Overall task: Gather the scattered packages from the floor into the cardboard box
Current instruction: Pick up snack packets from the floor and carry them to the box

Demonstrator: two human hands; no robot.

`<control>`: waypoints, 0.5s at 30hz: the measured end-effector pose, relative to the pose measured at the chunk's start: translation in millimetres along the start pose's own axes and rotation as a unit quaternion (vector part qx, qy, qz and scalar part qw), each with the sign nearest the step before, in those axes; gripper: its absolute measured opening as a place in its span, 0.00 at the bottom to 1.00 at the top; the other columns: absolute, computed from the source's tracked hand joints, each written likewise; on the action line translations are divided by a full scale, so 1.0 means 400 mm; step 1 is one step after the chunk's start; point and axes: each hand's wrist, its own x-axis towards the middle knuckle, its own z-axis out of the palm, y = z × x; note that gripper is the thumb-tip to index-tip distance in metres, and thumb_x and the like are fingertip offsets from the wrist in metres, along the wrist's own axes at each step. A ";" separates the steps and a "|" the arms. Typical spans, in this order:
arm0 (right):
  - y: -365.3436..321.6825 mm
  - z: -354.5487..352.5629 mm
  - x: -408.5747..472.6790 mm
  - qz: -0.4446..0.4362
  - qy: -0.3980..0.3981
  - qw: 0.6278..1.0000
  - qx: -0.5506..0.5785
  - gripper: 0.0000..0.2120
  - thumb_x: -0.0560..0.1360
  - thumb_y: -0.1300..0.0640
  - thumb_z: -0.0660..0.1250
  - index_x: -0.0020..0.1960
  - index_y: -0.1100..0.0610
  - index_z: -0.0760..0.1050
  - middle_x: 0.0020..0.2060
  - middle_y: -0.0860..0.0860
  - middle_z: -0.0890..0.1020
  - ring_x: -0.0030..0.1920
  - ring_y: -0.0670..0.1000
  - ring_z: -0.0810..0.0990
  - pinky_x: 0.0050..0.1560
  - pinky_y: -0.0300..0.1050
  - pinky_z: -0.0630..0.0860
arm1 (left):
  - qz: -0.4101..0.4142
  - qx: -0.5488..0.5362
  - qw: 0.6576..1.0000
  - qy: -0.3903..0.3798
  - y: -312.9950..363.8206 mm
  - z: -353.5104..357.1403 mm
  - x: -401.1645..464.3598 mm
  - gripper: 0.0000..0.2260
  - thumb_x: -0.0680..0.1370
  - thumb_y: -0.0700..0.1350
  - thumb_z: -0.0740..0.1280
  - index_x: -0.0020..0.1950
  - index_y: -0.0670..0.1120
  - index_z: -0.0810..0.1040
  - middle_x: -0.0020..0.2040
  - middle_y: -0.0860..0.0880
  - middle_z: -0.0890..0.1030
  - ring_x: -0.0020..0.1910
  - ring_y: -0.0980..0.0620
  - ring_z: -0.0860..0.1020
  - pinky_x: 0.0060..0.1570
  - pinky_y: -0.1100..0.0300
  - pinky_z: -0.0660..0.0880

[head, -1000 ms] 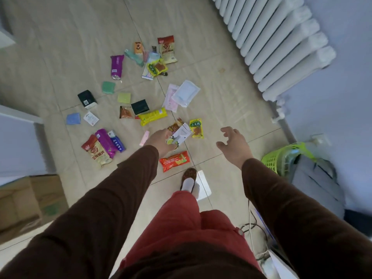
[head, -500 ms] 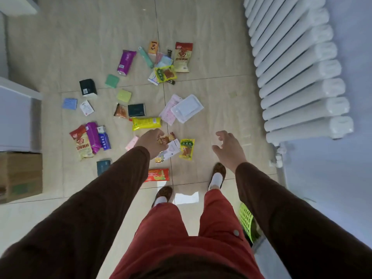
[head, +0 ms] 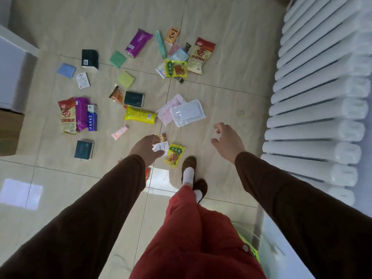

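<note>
Glossy beige tiles [head: 221,57] carry crinkly foil packages [head: 140,115]; ribbed radiator [head: 322,97] alongside.

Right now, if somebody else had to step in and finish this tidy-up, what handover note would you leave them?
Left hand: closed on a few small packets, one white, one orange-red.
Right hand: open, empty, held above the floor.
Cardboard box: at the far left edge, only partly in view; its contents cannot be seen.
Done: only that handful is picked up, not yet boxed.
Left: nearly everything, including the yellow packet by the foot, the yellow bar, the clear pouch, the dark pack, the red, purple and blue trio, and the far cluster near the purple pack.
</note>
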 end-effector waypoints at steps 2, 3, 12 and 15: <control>-0.011 0.000 0.050 -0.013 -0.001 1.000 -0.007 0.22 0.79 0.57 0.67 0.72 0.57 0.69 0.65 0.55 0.76 0.62 0.57 0.78 0.64 0.53 0.74 | -0.009 -0.005 1.000 -0.002 -0.005 0.011 0.028 0.21 0.75 0.43 0.74 0.67 0.43 0.76 0.64 0.43 0.79 0.61 0.43 0.78 0.56 0.57 0.71; -0.017 0.002 0.082 -0.018 -0.003 1.000 -0.008 0.22 0.79 0.57 0.67 0.72 0.57 0.69 0.65 0.55 0.76 0.61 0.57 0.78 0.63 0.52 0.74 | -0.013 -0.007 1.000 -0.004 -0.011 0.016 0.047 0.21 0.75 0.43 0.74 0.67 0.43 0.76 0.63 0.43 0.79 0.61 0.43 0.78 0.56 0.57 0.70; -0.022 0.001 0.387 -0.033 -0.038 0.998 -0.024 0.24 0.78 0.59 0.66 0.73 0.54 0.68 0.65 0.53 0.75 0.59 0.55 0.78 0.62 0.53 0.75 | -0.061 -0.025 0.998 -0.008 -0.011 0.038 0.287 0.20 0.76 0.45 0.73 0.67 0.46 0.75 0.64 0.43 0.78 0.63 0.41 0.76 0.61 0.51 0.72; -0.008 -0.031 0.510 -0.036 -0.047 0.998 -0.035 0.23 0.78 0.59 0.67 0.71 0.55 0.69 0.63 0.54 0.76 0.58 0.57 0.78 0.61 0.55 0.75 | -0.070 -0.039 0.997 -0.002 0.035 0.029 0.393 0.20 0.75 0.47 0.73 0.66 0.47 0.76 0.62 0.46 0.78 0.62 0.42 0.77 0.63 0.50 0.73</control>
